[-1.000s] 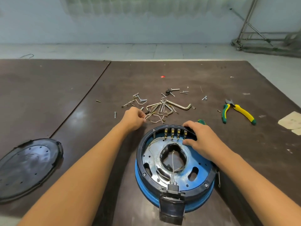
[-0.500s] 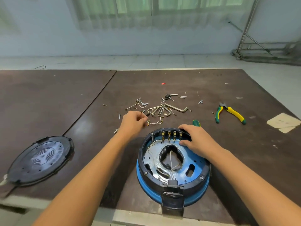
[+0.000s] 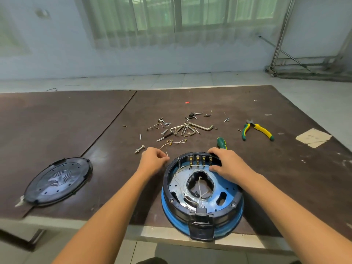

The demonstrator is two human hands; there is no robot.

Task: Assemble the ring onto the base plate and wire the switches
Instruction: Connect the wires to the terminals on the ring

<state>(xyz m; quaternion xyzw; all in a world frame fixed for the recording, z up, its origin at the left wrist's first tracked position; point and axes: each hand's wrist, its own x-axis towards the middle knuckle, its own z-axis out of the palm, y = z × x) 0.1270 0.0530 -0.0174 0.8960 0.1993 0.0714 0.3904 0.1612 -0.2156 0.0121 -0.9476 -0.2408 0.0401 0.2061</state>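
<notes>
The thin pale wire with a brass terminal [image 3: 165,145] lay just left of centre, one end pinched in your left hand [image 3: 153,159], whose fingers [image 3: 165,158] were closed narrow on it. It looked light and limp, likely to kink; you would do best gripping close to the terminal. At lower centre, the black plastic ring [image 3: 167,184] sat on the blue round base plate [image 3: 224,191]. Your right hand [image 3: 225,165] pressed its far rim beside the row of brass switch terminals [image 3: 198,160], fingers spread and curled over the edge. Loose screws and hex keys [image 3: 187,128] littered the brown surface [image 3: 247,168] above.
</notes>
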